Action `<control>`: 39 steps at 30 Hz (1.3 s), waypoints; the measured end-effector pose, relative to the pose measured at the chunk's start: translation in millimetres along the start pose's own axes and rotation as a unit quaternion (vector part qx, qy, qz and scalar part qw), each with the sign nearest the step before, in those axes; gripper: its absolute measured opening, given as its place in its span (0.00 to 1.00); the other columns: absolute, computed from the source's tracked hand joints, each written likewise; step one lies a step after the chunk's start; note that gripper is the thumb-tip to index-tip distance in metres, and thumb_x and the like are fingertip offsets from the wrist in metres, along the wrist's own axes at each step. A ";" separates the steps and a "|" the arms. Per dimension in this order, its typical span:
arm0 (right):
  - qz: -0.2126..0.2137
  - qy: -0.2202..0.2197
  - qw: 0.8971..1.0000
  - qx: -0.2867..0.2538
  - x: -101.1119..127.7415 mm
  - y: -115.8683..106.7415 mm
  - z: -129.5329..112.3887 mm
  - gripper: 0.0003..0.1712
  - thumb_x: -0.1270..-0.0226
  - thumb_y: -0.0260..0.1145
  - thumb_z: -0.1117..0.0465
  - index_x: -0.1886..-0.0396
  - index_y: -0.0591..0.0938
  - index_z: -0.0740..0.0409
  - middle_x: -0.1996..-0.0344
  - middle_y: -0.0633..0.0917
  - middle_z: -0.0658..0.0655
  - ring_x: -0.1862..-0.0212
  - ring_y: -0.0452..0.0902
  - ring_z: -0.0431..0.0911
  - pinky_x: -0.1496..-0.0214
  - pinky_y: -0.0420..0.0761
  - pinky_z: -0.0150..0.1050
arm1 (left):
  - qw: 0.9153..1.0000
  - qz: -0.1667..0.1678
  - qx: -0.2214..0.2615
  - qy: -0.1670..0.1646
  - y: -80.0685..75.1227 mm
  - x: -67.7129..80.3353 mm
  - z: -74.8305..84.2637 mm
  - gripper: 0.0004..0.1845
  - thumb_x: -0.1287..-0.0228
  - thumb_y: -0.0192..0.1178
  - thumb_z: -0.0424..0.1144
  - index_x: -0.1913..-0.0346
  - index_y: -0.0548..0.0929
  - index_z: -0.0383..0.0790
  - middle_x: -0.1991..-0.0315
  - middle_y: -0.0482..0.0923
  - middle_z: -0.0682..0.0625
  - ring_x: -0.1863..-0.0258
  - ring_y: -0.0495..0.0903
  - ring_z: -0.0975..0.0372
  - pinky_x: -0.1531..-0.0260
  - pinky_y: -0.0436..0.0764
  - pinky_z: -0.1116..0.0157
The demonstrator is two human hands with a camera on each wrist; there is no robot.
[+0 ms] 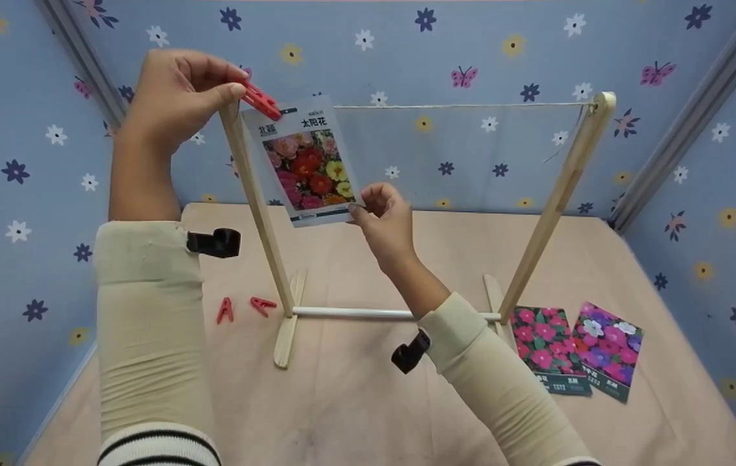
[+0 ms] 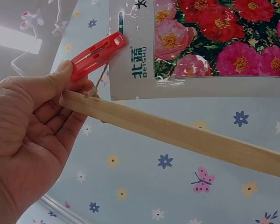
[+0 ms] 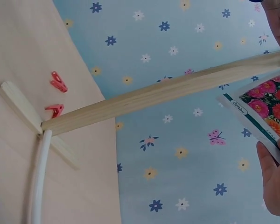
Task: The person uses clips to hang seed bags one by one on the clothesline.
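My left hand (image 1: 183,97) pinches a red clothespin (image 1: 260,100) at the top edge of a seed packet (image 1: 308,162) with a flower picture. In the left wrist view the tip of the clothespin (image 2: 99,55) overlaps the packet's edge, close to the string's knot on the wooden post (image 2: 177,133). The packet hangs tilted at the left end of the string (image 1: 458,105). Its lower right corner is held between thumb and fingers of my right hand (image 1: 386,223). Whether the clothespin also clamps the string cannot be told.
Two wooden posts, left (image 1: 254,213) and right (image 1: 558,200), stand on feet joined by a white rod (image 1: 355,313). Two red clothespins (image 1: 225,310) lie left of the frame. Two more seed packets (image 1: 546,346) lie at the right. Flowered fabric walls (image 1: 471,39) surround the table.
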State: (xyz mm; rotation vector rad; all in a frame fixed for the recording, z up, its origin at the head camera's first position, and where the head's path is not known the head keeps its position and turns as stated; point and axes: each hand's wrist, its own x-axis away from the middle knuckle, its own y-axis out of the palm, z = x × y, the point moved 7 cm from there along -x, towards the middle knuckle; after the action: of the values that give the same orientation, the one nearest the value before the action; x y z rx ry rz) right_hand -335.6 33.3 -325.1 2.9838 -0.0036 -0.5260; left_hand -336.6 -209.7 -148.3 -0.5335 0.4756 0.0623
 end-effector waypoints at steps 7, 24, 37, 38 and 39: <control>-0.013 0.004 1.000 -0.022 1.9 2.8 2.1 0.09 0.39 0.64 0.78 0.64 0.75 0.66 0.68 0.79 0.58 0.64 0.76 0.45 0.57 0.85 0.42 | 1.000 -0.006 -0.004 0.007 3.4 -0.4 1.1 0.15 0.36 0.64 0.43 0.52 0.87 0.37 0.56 0.83 0.48 0.60 0.78 0.61 0.50 0.78 0.71; -0.037 0.044 0.997 -0.059 5.6 7.3 9.0 0.11 0.38 0.64 0.78 0.61 0.74 0.65 0.65 0.79 0.59 0.60 0.76 0.47 0.54 0.84 0.43 | 0.999 -0.023 0.030 -0.017 5.7 0.5 -0.7 0.17 0.37 0.66 0.42 0.49 0.85 0.37 0.55 0.81 0.49 0.64 0.72 0.62 0.59 0.76 0.72; -0.041 0.050 0.997 -0.036 4.4 2.5 13.2 0.17 0.42 0.67 0.76 0.52 0.76 0.68 0.60 0.83 0.60 0.56 0.78 0.48 0.50 0.82 0.39 | 0.998 -0.012 0.067 0.008 8.1 -1.3 -4.5 0.17 0.39 0.68 0.39 0.48 0.85 0.36 0.57 0.81 0.50 0.65 0.73 0.61 0.59 0.77 0.73; -0.041 0.049 0.997 -0.035 4.4 2.1 13.5 0.18 0.42 0.67 0.77 0.52 0.76 0.68 0.59 0.83 0.60 0.56 0.78 0.48 0.50 0.82 0.39 | 0.998 -0.011 0.069 0.009 8.1 -1.3 -4.7 0.17 0.39 0.68 0.39 0.48 0.85 0.36 0.56 0.81 0.50 0.65 0.73 0.61 0.59 0.77 0.73; -0.042 0.050 0.997 -0.036 4.5 1.8 14.1 0.18 0.42 0.67 0.77 0.51 0.76 0.68 0.58 0.83 0.61 0.55 0.78 0.48 0.50 0.81 0.39 | 0.998 -0.010 0.068 0.009 8.2 -1.2 -5.0 0.18 0.39 0.68 0.39 0.47 0.85 0.37 0.56 0.81 0.50 0.65 0.73 0.61 0.59 0.77 0.73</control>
State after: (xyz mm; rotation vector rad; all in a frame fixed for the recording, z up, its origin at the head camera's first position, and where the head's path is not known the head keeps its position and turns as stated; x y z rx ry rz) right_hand -336.2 29.9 -339.6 2.9456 0.1477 -0.3773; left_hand -341.2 -205.1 -155.4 -0.4049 0.4888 0.0063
